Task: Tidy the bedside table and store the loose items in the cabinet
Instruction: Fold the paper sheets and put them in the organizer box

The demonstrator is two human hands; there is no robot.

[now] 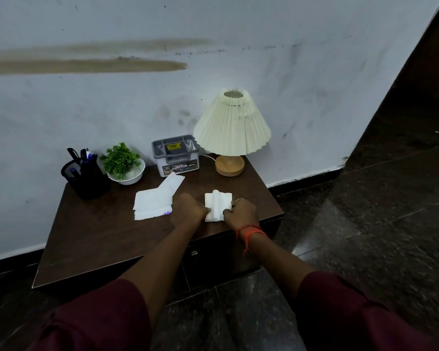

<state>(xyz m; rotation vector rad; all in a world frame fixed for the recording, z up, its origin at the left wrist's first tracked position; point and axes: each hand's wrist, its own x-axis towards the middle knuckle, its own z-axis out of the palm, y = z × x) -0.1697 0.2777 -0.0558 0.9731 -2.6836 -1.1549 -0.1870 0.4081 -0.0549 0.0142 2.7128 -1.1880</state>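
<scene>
A small white tissue (217, 205) lies bunched near the front right of the dark wooden bedside table (99, 236). My left hand (188, 211) pinches its left edge and my right hand (240, 214) pinches its right edge, so a ridge stands up along the middle. Left of my hands lies a loose stack of white tissues (153, 205), one sheet angled toward the back. The cabinet front (195, 259) below the tabletop is dark and mostly hidden by my arms.
Along the wall stand a black mesh pen holder (86, 176), a small green plant in a white bowl (123, 164), a grey organiser box (175, 155) and a pleated cream lamp (232, 130) on a wooden base. Dark polished floor lies to the right.
</scene>
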